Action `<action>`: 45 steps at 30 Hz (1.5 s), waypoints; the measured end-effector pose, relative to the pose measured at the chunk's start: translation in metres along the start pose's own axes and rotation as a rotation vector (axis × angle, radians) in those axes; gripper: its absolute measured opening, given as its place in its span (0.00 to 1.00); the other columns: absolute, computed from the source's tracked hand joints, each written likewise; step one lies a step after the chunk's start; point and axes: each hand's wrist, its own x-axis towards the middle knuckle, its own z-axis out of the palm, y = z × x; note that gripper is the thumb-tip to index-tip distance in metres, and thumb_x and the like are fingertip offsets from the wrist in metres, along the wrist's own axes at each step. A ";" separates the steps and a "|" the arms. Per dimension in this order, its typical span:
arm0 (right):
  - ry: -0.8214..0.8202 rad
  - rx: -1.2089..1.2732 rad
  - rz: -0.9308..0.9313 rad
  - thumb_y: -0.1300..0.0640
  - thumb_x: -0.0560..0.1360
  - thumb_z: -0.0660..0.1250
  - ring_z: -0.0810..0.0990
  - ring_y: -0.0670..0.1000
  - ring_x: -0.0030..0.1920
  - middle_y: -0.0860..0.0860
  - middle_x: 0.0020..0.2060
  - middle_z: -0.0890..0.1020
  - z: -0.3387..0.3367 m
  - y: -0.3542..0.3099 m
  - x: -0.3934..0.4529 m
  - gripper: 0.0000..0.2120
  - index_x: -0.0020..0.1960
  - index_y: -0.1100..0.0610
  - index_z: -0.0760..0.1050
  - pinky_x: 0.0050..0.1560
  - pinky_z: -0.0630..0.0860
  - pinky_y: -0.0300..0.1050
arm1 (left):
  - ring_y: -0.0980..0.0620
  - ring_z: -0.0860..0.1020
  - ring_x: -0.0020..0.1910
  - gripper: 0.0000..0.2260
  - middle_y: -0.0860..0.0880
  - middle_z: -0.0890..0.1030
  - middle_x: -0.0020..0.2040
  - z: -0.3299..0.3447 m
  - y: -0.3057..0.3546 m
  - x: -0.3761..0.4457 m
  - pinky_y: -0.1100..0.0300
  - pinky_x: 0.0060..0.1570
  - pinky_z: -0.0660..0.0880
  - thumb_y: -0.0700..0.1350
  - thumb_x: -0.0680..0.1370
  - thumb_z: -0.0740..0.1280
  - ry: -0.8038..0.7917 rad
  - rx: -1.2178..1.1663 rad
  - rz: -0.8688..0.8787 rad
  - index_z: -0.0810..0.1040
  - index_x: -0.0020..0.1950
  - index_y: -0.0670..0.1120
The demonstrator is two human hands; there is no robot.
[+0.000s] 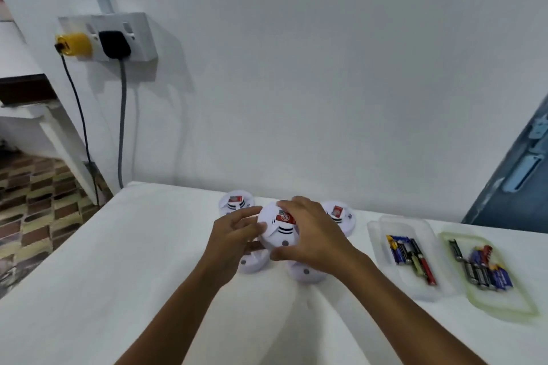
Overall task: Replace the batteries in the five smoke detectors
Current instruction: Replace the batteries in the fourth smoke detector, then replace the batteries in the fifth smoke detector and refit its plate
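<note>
Both hands hold one white round smoke detector (278, 231) with a red label, lifted just above the white table (118, 261). My left hand (234, 231) grips its left edge. My right hand (311, 234) curls round its right side, thumb underneath. Two more detectors stand behind, one at the far left (236, 201) and one at the far right (341, 215). Another two lie in front, partly hidden under my hands, one on the left (252, 262) and one on the right (305, 272).
A clear lidded tray (385, 246) with several batteries (412, 255) sits right of the detectors. A green-rimmed tray (510, 308) further right holds several more batteries (480, 270). A wall socket (109, 35) with two plugs and hanging cables is at the upper left.
</note>
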 end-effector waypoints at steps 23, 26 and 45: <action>-0.058 0.086 0.310 0.59 0.62 0.78 0.72 0.51 0.61 0.51 0.63 0.70 0.069 0.052 0.129 0.42 0.71 0.56 0.64 0.57 0.74 0.45 | 0.46 0.62 0.72 0.31 0.48 0.66 0.74 -0.086 -0.052 0.168 0.55 0.69 0.62 0.51 0.69 0.75 -0.210 1.248 0.178 0.71 0.71 0.51; -0.067 0.086 0.312 0.58 0.62 0.79 0.72 0.51 0.61 0.50 0.63 0.70 0.068 0.054 0.131 0.42 0.72 0.55 0.64 0.57 0.73 0.44 | 0.47 0.61 0.72 0.31 0.48 0.65 0.75 -0.088 -0.053 0.169 0.56 0.69 0.61 0.51 0.70 0.75 -0.226 1.250 0.186 0.70 0.71 0.52; -0.023 0.060 0.320 0.52 0.67 0.76 0.61 0.55 0.74 0.55 0.75 0.58 0.057 0.047 0.115 0.40 0.74 0.55 0.61 0.67 0.67 0.49 | 0.51 0.58 0.75 0.32 0.50 0.65 0.75 -0.089 -0.038 0.159 0.55 0.72 0.59 0.55 0.71 0.73 -0.259 1.166 0.307 0.68 0.72 0.52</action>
